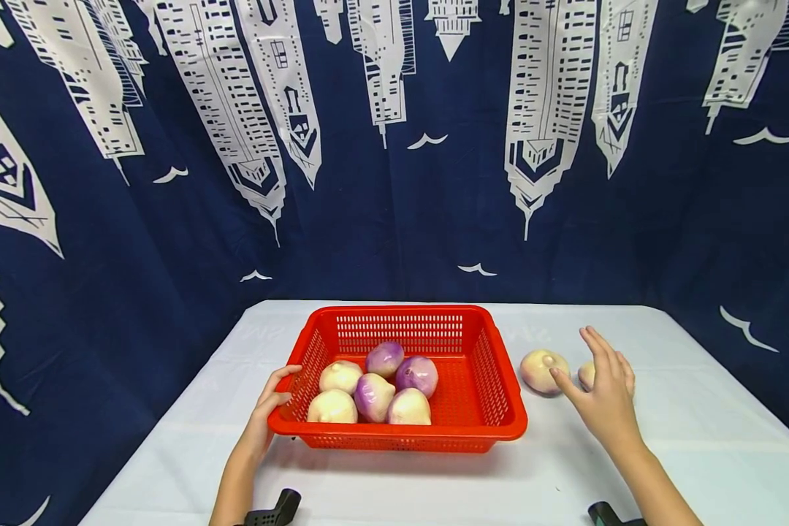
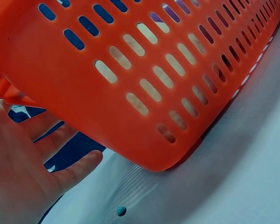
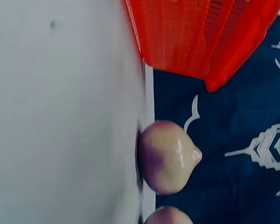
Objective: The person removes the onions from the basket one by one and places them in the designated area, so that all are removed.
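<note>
A red plastic basket [image 1: 460,431] stands on the white table with several purple-and-cream, onion-like bulbs [image 1: 416,375] gathered in its left half. At its left rim, my left hand [image 1: 259,420] holds on, with fingers passing behind the perforated wall in the left wrist view. My right hand [image 1: 605,402] hovers to the right of the basket, fingers spread and holding nothing. Just left of it lies a pale bulb [image 1: 540,374] with a pointed tip [image 3: 196,155]. A second bulb [image 1: 587,375] is partly hidden behind the right hand.
The white table [image 1: 473,489] extends around the basket. Behind it hangs a dark blue cloth [image 1: 394,219] printed with white buildings. Black wrist devices [image 1: 283,505] show at the lower edge. A small dark speck [image 2: 121,211] lies near the basket's corner.
</note>
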`<move>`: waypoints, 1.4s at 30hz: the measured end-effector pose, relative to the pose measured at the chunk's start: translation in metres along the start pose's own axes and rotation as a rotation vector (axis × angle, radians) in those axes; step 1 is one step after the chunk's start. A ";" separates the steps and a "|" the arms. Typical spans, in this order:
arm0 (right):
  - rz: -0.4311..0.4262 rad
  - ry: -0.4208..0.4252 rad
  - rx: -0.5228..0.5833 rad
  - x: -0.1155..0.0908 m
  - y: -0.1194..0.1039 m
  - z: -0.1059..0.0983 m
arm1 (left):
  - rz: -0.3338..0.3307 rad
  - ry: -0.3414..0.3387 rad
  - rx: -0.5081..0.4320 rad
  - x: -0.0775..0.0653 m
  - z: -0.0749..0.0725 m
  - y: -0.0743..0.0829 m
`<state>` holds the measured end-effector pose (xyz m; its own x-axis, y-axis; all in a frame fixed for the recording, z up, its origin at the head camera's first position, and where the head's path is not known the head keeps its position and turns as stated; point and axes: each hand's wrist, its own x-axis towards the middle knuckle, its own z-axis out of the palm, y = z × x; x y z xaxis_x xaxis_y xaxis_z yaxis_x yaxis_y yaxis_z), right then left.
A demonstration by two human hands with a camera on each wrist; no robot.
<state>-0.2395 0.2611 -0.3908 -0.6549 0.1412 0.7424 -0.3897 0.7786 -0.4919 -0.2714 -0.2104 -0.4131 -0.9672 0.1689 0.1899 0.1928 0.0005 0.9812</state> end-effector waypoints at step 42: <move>-0.086 -0.939 0.148 0.013 -0.132 0.077 | -0.010 -0.002 -0.002 0.000 0.000 0.004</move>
<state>-0.2465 0.1134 -0.3515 -0.8474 -0.5117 0.1420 -0.4966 0.6689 -0.5532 -0.2708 -0.2099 -0.4092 -0.9688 0.1711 0.1796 0.1823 0.0001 0.9832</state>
